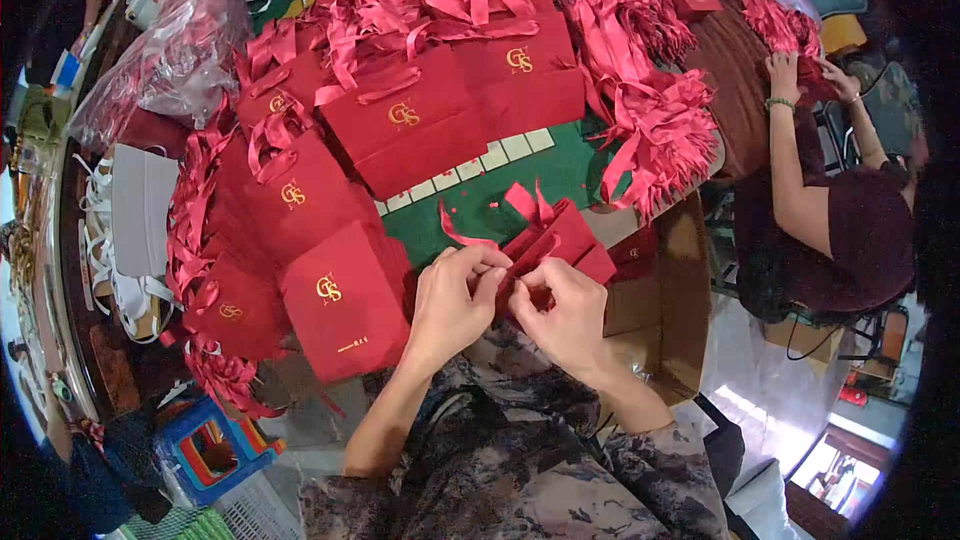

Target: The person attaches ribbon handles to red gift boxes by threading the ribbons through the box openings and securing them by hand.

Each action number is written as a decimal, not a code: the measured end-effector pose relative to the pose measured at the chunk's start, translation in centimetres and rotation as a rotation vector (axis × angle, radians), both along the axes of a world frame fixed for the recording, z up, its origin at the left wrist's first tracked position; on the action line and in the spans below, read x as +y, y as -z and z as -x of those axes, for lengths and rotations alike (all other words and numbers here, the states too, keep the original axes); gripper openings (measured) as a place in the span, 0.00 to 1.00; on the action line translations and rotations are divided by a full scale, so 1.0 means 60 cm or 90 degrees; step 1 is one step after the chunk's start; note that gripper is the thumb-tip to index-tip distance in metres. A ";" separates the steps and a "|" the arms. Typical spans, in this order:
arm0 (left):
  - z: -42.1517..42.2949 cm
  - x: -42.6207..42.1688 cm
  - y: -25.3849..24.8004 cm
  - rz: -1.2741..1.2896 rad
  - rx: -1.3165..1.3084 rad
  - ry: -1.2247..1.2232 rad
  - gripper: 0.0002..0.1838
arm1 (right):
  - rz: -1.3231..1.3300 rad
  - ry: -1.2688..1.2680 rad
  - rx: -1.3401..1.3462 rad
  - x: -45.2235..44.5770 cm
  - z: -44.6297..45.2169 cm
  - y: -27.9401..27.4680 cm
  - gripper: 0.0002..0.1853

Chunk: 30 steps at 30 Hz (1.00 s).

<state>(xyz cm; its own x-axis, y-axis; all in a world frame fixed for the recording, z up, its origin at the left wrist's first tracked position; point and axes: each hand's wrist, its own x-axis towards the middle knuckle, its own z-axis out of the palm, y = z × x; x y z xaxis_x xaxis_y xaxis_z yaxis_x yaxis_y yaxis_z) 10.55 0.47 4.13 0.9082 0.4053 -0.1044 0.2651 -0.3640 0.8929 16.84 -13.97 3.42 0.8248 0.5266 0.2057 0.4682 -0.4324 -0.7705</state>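
Note:
Close to my body, a small dark-red gift bag [578, 248] is tilted between my hands, with a pink-red ribbon [528, 202] sticking up from it. My left hand [455, 295] is closed in a pinch at the bag's left edge, where a ribbon end curls over the fingers. My right hand [562, 315] pinches the near edge of the same bag, thumb against forefinger. What exactly lies between the fingertips is partly hidden. Left of my hands lies a stack of flat red bags [345, 300] with gold lettering.
More red bags [400, 125] with ribbon handles cover the table. Bundles of loose ribbon [655, 140] hang at the right, above an open cardboard box [665, 310]. Part of a green mat [430, 235] shows. Another person [815, 210] works at the right.

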 end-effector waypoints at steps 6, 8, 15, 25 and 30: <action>0.002 -0.007 -0.004 -0.043 -0.040 -0.021 0.07 | 0.025 0.025 0.092 0.004 -0.001 -0.009 0.10; 0.004 -0.005 -0.005 -0.034 -0.036 -0.024 0.07 | 0.015 0.015 0.065 0.001 -0.002 -0.009 0.09; 0.009 0.007 0.015 0.081 0.025 -0.036 0.06 | 0.016 -0.022 0.044 -0.021 0.002 -0.002 0.06; 0.012 0.017 0.029 0.220 0.058 -0.003 0.07 | -0.024 -0.041 0.045 -0.028 -0.001 -0.004 0.06; 0.010 0.014 0.034 0.227 0.041 0.002 0.07 | -0.022 -0.049 0.026 -0.025 -0.003 -0.006 0.06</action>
<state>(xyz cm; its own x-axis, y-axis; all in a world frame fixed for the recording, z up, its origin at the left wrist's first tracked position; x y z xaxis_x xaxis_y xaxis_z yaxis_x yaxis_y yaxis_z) 9.96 1.30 2.09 0.8960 0.3305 -0.2965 0.3248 -0.0328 0.9452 17.05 -15.45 3.77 0.7902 0.5822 0.1914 0.4667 -0.3692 -0.8037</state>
